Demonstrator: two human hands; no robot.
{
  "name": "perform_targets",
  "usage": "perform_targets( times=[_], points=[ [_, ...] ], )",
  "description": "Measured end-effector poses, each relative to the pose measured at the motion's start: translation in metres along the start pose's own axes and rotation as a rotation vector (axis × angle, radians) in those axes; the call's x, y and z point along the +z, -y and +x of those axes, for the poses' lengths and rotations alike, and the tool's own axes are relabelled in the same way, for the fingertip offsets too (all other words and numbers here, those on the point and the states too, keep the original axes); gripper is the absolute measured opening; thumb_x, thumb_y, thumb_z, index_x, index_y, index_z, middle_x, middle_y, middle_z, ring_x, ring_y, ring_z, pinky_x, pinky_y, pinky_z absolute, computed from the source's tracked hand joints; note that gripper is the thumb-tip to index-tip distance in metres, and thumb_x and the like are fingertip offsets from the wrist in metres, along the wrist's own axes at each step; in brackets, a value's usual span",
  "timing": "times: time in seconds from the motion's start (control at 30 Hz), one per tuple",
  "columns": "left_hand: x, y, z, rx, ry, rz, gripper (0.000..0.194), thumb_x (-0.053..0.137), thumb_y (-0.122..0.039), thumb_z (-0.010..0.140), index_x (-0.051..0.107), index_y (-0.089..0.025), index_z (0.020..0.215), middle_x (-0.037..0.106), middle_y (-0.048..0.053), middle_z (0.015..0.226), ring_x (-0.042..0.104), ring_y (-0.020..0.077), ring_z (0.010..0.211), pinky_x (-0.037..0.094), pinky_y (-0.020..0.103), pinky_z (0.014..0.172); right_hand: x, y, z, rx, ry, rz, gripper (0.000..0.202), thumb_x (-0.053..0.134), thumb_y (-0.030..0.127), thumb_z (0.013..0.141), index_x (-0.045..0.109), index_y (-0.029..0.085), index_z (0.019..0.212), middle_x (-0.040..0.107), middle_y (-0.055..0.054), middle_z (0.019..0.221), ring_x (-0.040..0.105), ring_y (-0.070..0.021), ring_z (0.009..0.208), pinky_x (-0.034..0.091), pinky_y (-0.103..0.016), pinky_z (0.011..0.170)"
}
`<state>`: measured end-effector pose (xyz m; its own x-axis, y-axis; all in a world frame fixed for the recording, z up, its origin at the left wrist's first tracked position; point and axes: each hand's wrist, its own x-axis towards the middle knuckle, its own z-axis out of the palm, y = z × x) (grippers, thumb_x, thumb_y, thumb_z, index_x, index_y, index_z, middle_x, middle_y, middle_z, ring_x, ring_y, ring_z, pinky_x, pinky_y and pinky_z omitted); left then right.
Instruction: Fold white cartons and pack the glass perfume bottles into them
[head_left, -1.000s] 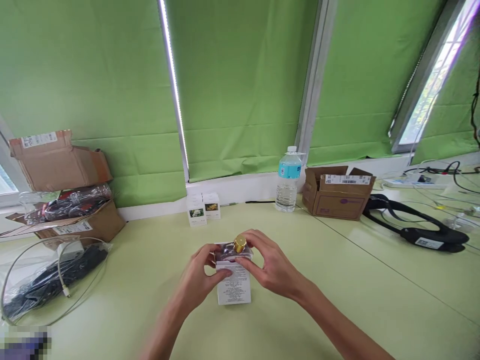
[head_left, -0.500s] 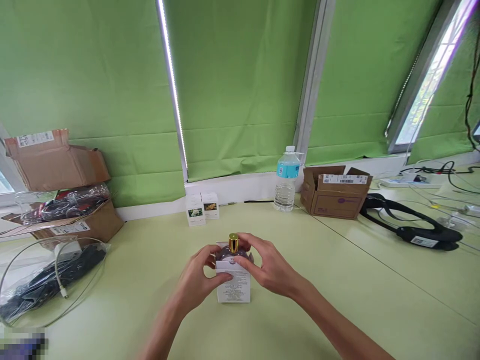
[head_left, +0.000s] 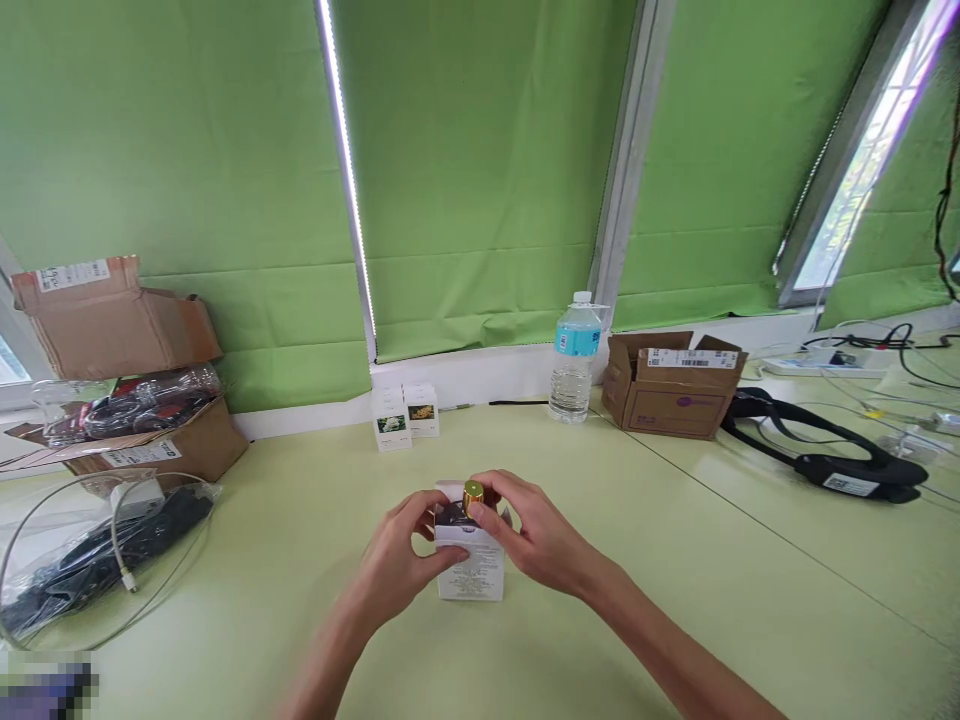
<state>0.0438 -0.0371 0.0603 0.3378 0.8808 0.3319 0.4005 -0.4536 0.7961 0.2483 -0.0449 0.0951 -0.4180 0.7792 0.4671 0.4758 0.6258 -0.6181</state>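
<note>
A white printed box stands upright on the pale green table, its top open. Inside it sits a dark bottle whose gold cap sticks up above the rim. My left hand grips the box's left side, thumb on the front face and fingers at the upper left edge. The thumb and fingers of my right hand are closed round the gold cap. Most of the bottle is hidden by the box.
Two small white boxes stand near the wall. Further right are a water bottle, a cardboard box and a black headset. Cartons and a bagged black item with a cable lie at left.
The bottle has sunk lower into the box, and its gold cap now leans slightly. My right hand's thumb and fingers have moved from the bottle's shoulder onto the cap.
</note>
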Motion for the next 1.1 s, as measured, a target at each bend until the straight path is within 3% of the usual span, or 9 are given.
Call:
perform_targets(
  times=[0.3,0.47,0.77,1.1],
  points=[
    [0.001,0.003,0.0,0.011,-0.018,0.01,0.038,0.071,-0.027,0.074,0.057,-0.028,0.11,0.065,0.002,0.107,0.061,0.0176,0.087,0.051,0.034,0.082,0.001,0.002,0.0,-0.013,-0.015,-0.043,0.02,0.046,0.033,0.095,0.059,0.021,0.086,0.06,-0.002,0.08,0.053,-0.0155,0.073,0.043,-0.028,0.064],
    [0.002,0.003,0.0,0.021,-0.029,0.021,0.037,0.07,-0.027,0.075,0.058,-0.029,0.11,0.065,0.002,0.108,0.061,0.0177,0.089,0.051,0.035,0.082,0.001,0.003,-0.001,0.015,-0.059,0.07,0.02,0.051,0.03,0.093,0.053,0.024,0.112,0.065,-0.001,0.088,0.058,-0.0148,0.076,0.047,-0.027,0.067],
    [0.002,0.004,-0.001,0.009,-0.041,0.019,0.038,0.071,-0.029,0.073,0.058,-0.028,0.109,0.067,0.003,0.104,0.062,0.0183,0.084,0.052,0.035,0.08,0.005,-0.007,-0.002,-0.074,-0.129,0.011,0.009,0.054,0.027,0.09,0.061,0.022,0.087,0.066,-0.003,0.08,0.06,-0.016,0.073,0.048,-0.029,0.067],
    [0.001,0.002,-0.001,0.004,-0.053,0.033,0.037,0.073,-0.031,0.072,0.06,-0.028,0.106,0.068,0.002,0.103,0.062,0.0182,0.086,0.052,0.034,0.082,0.004,-0.007,-0.003,-0.125,-0.103,-0.081,0.011,0.053,0.023,0.089,0.061,0.023,0.081,0.064,-0.001,0.07,0.053,-0.0149,0.063,0.044,-0.029,0.062]
  ],
)
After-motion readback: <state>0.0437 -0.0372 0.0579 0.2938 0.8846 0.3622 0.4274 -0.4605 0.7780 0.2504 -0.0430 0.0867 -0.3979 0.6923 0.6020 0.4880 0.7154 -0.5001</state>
